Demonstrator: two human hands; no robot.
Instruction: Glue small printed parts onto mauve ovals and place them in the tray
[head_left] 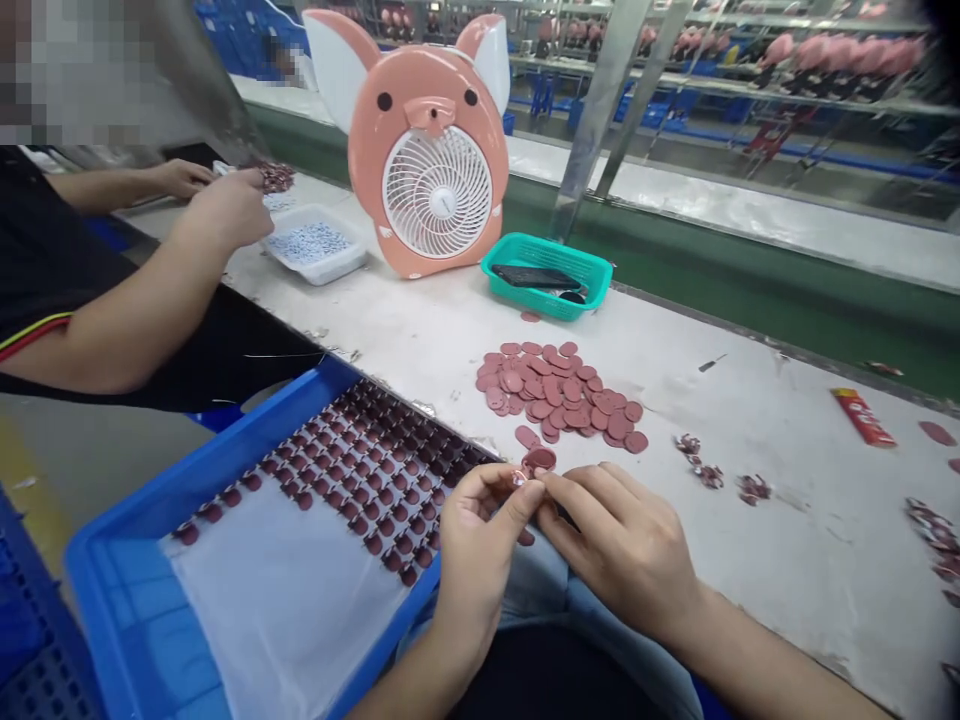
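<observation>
My left hand [480, 540] and my right hand [626, 535] meet over the table's near edge, fingertips pinched together. Between them is a small dark-pink oval piece [538, 459], with a tiny shiny part [520, 478] at my left fingertips. My fingers hide how the two are joined. Just beyond lies a spread pile of flat dark-pink oval pieces [562, 390]. To the left, a blue tray [112, 590] holds rows of small dark-red pieces [375, 480] on a white sheet [300, 610].
A pink pig-shaped fan [442, 190] stands at the back beside a green basket [551, 300] holding a dark flat object. Small shiny bits [705, 472] and a red wrapper [862, 417] lie right. A co-worker's hands [225, 205] work near a white tray [315, 268].
</observation>
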